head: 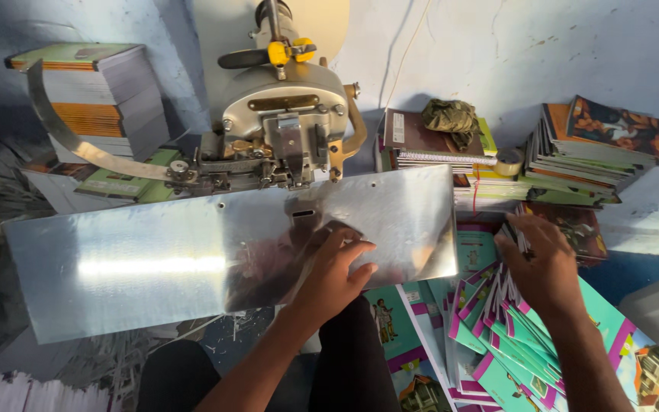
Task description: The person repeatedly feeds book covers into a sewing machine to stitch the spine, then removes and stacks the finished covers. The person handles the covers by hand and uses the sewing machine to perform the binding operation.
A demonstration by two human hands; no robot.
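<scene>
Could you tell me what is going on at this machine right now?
A person sits at a wire-stitching machine. Their left hand rests flat on its shiny metal table, which holds no booklet. Their right hand reaches into a fanned pile of teal-and-pink booklets beside it. More stacks of books stand against the wall.

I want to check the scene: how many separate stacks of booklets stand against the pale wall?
3. One grey-edged stack left of the metal stitching machine; one right of it under an olive cloth; one tilted stack far right. More may be hidden behind the machine.
</scene>
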